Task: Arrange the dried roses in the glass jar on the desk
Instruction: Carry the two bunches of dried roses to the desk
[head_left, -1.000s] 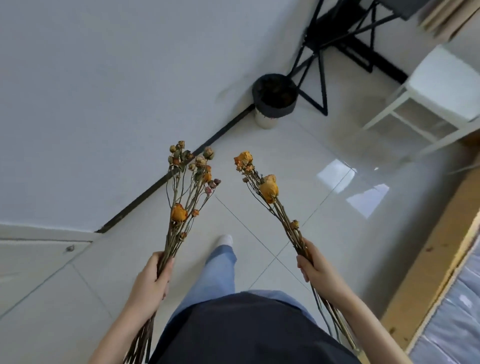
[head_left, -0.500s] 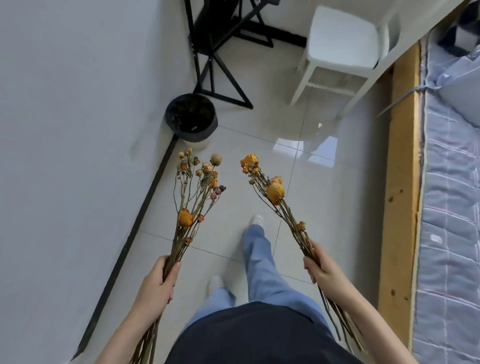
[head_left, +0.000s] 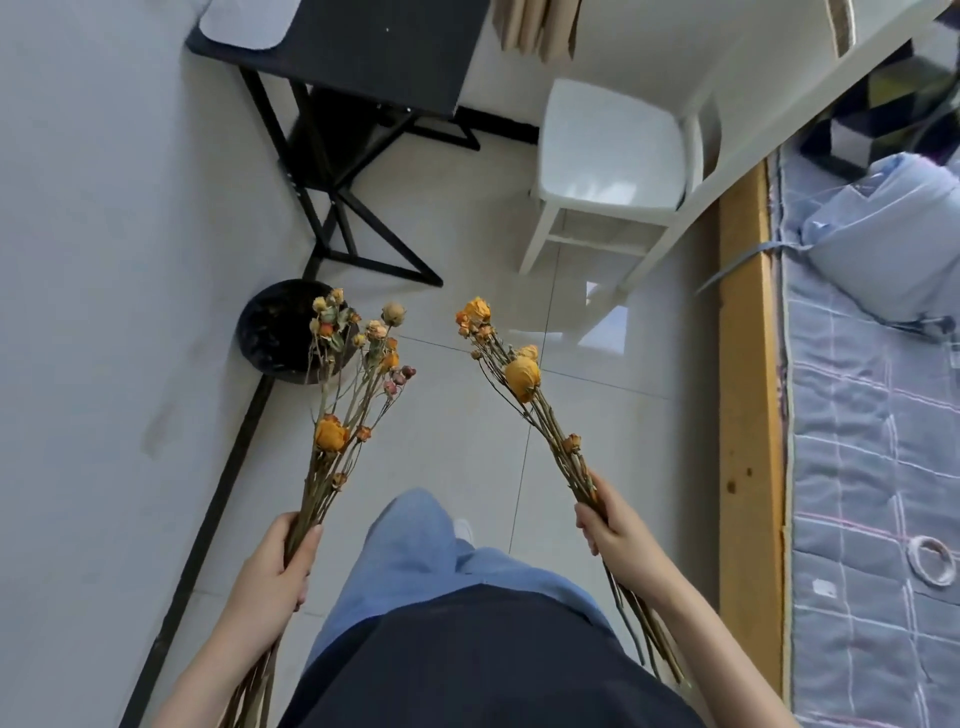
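I hold two bunches of dried roses upright over the tiled floor. My left hand (head_left: 275, 569) grips the stems of the left bunch (head_left: 353, 384), which has small orange, pink and beige buds. My right hand (head_left: 610, 530) grips the stems of the right bunch (head_left: 522, 379), which carries a large yellow-orange bloom. The black desk (head_left: 374, 52) stands ahead at the top of the view, by the wall. No glass jar shows in this view.
A black waste bin (head_left: 275, 332) sits by the wall just beyond the left bunch. A white stool (head_left: 608, 145) stands ahead on the right. A bed with a wooden frame (head_left: 750, 415) runs along the right side. The wall (head_left: 104, 260) is close on the left.
The view has swung to the right and forward: the desk, stool and bed have come into sight and the bin is nearer. Both hands keep their grip on the bunches.
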